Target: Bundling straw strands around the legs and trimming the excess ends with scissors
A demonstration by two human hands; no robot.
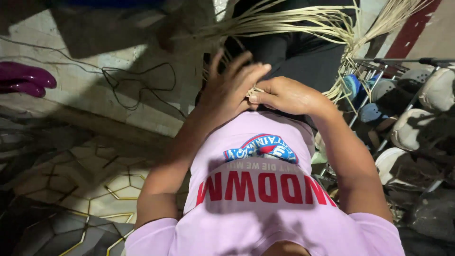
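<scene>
Two hands on a bundle of pale straw strands

The left hand (227,87) lay spread open on the strands (284,21); the right hand (284,95) pinched them shut. A metal rack (379,76) at right held several shoes (407,128).

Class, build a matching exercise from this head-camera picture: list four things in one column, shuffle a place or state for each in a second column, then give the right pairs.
Things:
1. Left hand
2. Right hand
3. Purple boots
4. Shoe rack

Places or states:
A. lying on the floor at the far left edge
B. fingers spread over the pale strips
C. standing at the right, filled with shoes
D. thumb pressed on the strips at the lap

Pairs: 1-B, 2-D, 3-A, 4-C
</scene>
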